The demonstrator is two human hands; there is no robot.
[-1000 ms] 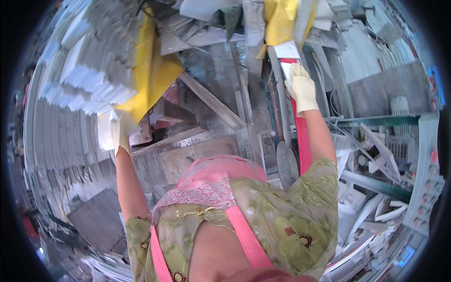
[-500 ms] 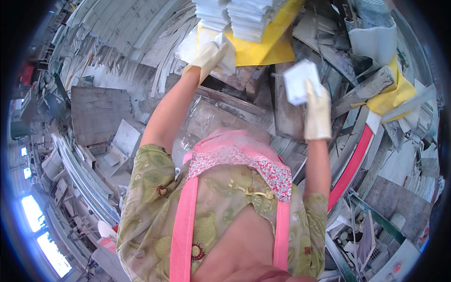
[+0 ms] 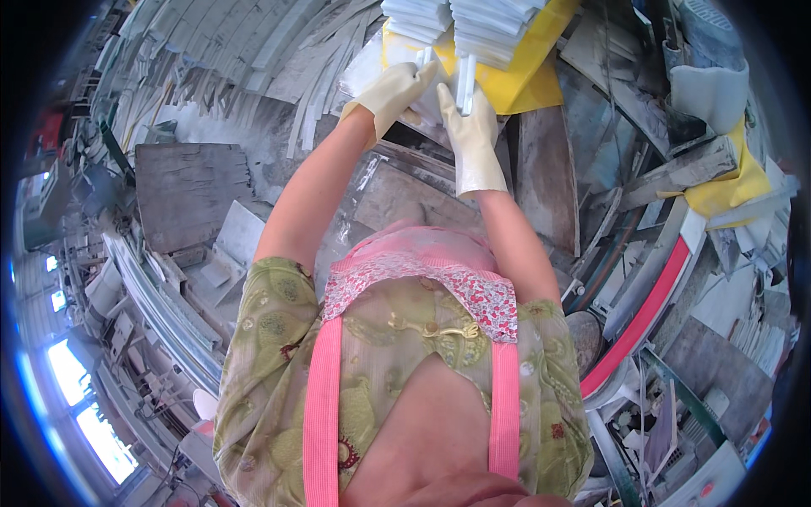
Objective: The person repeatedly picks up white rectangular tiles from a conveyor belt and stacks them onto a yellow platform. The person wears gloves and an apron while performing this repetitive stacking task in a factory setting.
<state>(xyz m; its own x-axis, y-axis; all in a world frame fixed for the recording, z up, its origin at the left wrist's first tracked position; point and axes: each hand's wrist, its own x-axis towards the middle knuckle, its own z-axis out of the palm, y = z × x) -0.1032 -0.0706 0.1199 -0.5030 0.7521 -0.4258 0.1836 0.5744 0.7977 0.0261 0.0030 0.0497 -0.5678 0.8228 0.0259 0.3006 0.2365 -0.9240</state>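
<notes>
Both hands wear cream rubber gloves and are close together in front of two stacks of white tiles (image 3: 492, 35). My right hand (image 3: 471, 131) grips a white tile (image 3: 465, 83), which stands nearly edge-on between thumb and fingers. To its left, my left hand (image 3: 390, 95) is closed on another pale tile (image 3: 425, 57); only a narrow edge of that one shows past the fingers. Beneath the stacks lies a yellow sheet (image 3: 530, 87). The fingertips of both hands are partly hidden behind the tiles.
A worn wooden board (image 3: 187, 194) stands at the left. Long pale strips (image 3: 317, 101) lie at the far left. On the right are a timber beam (image 3: 676, 173), a red-striped curved rail (image 3: 642, 317) and a white container (image 3: 710, 95). Planks and scraps lie below the hands.
My right hand has swung left with its tile, from out at the right to beside my left hand. The tile has turned from face-on to edge-on. My left hand stays near the stacks.
</notes>
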